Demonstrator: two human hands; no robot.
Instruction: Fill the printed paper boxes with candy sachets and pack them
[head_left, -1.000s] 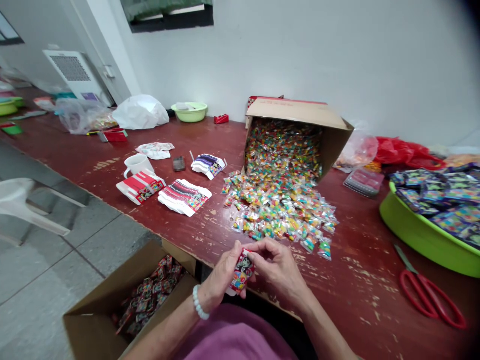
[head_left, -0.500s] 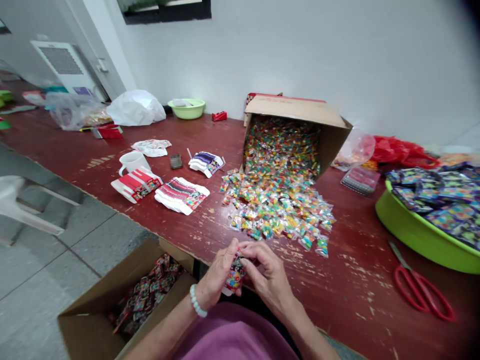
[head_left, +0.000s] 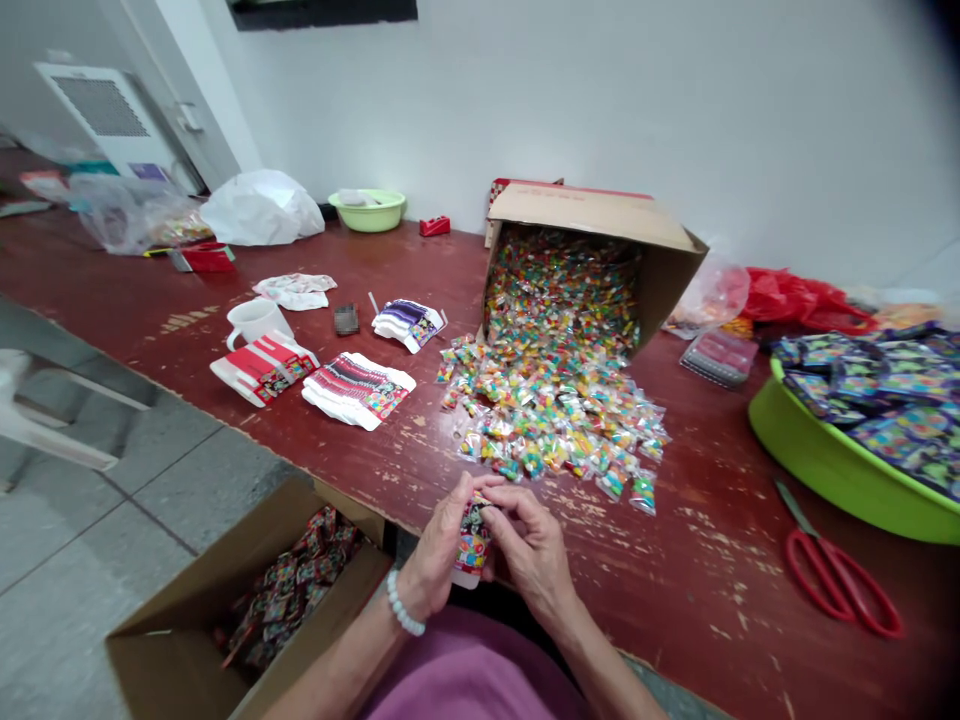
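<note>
Both hands meet at the near edge of the red-brown table. My left hand, with a white bead bracelet on the wrist, is closed round a small colourful printed packet. My right hand pinches the top of the same packet with its fingertips. Just beyond the hands lies a heap of small clear candy bags, spilling from a cardboard box tipped on its side.
An open carton with several finished packets sits on the floor at lower left. Flat packet stacks, a white mug, red scissors and a green basin of dark packets lie on the table. A green bowl and plastic bags stand at the back.
The hands have shifted slightly left and the packet has turned more upright between them; the right fingers now work at its top. The view has tilted a little downward.
</note>
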